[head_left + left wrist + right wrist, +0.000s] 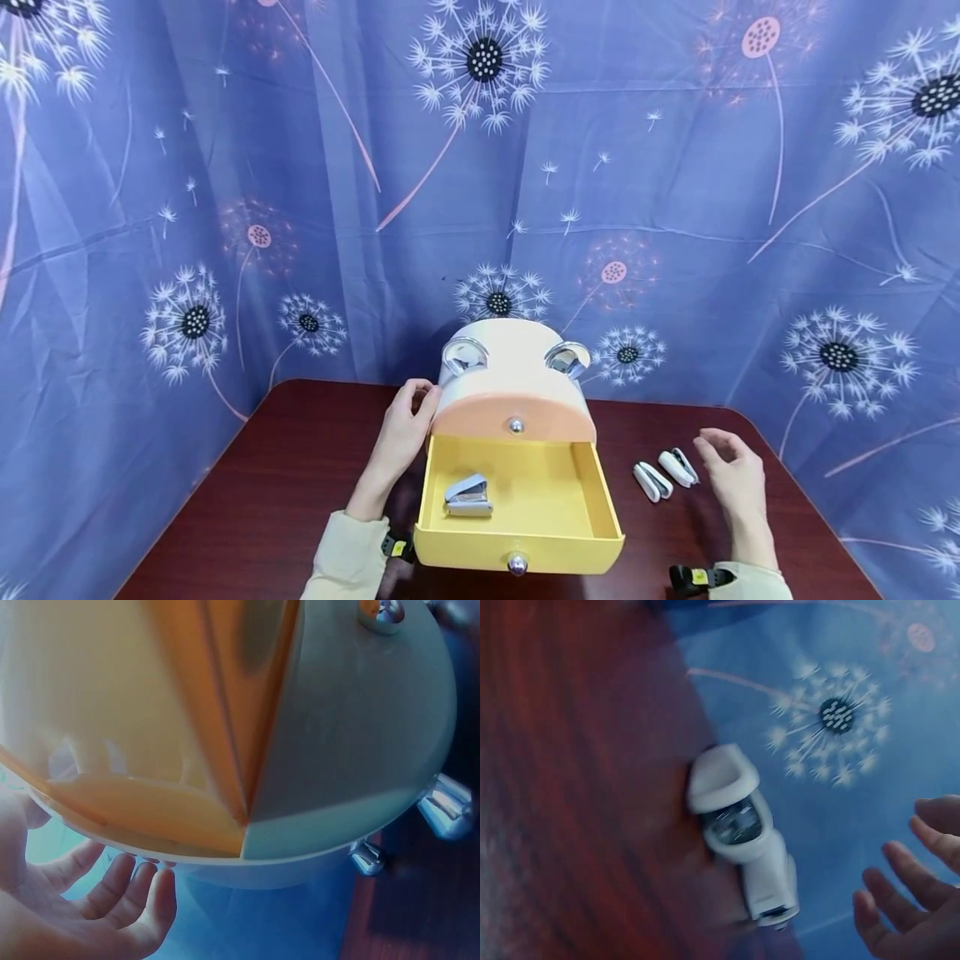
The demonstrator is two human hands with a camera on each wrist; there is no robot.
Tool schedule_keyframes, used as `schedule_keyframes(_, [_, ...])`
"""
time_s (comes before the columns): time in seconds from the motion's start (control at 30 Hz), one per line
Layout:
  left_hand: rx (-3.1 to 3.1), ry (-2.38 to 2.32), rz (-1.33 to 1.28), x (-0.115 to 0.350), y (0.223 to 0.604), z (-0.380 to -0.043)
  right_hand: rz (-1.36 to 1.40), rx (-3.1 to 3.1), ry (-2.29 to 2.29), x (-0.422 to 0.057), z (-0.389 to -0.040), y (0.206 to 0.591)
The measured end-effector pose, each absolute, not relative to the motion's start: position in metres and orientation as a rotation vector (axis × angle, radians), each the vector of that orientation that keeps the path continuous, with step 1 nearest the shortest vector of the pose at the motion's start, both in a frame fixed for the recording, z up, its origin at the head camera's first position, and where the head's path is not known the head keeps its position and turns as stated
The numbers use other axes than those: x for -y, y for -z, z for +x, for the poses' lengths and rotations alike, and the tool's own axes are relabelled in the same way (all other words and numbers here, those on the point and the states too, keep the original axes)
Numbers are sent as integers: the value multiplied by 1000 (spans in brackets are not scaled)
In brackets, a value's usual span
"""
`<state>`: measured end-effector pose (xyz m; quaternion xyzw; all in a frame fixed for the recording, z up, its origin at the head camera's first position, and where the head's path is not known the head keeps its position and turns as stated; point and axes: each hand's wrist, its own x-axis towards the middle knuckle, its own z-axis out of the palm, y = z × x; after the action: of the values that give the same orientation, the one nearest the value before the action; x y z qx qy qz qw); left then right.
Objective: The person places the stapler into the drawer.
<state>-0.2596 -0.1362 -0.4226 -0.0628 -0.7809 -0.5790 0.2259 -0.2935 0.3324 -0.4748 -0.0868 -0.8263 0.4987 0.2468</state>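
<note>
A white storage box (512, 354) with a peach upper drawer (487, 410) stands on the table. Its yellow lower drawer (525, 546) is pulled out, and a pale blue-grey stapler (468, 497) lies on the drawer's left side. My left hand (401, 429) is against the box's left side, fingertips right at its wall; in the left wrist view its fingers (112, 889) are loosely bent along the box's edge. Right of the box, two white staplers (652, 482) (731, 802) lie close together. Beside them my right hand (735, 479) hovers with loosely bent fingers and holds nothing.
Two shiny round pieces like eyes (465, 356) stick out from the box's top. Round metal knobs (517, 564) sit on the drawer fronts. The dark red-brown table (255, 500) meets a blue dandelion-print curtain (360, 275) behind and at the sides.
</note>
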Motion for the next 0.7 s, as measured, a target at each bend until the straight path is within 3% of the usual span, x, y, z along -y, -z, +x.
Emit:
schedule_keyframes(0.17, [2160, 1592, -155, 135, 423, -261, -272, 2460, -1068, -342, -302, 492])
schedule_keyframes(0.7, [2168, 1599, -160, 136, 422, -259, -48, 2771, -948, -357, -313, 506])
